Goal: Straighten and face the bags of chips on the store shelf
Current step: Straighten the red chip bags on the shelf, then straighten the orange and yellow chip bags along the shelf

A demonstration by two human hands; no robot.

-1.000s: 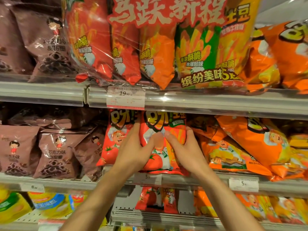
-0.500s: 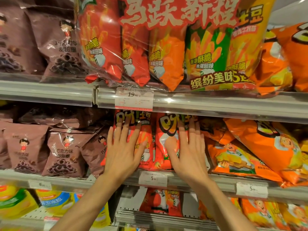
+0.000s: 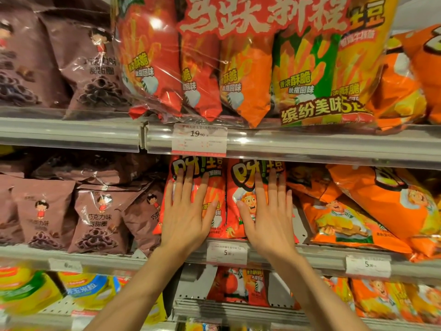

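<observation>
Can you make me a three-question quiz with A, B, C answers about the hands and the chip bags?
1. Where are the two red chip bags?
A. top shelf
B. middle shelf
C. floor

2. What colour are the bags left of them?
A. brown
B. blue
C. white

3. How are the hands?
A. fists
B. flat, fingers straight
C. pinching a tag

Answers:
1 B: they stand under the 19.90 price tag.
2 A: the brown bags sit beside them.
3 B: left hand and right hand press flat on the bags.
</observation>
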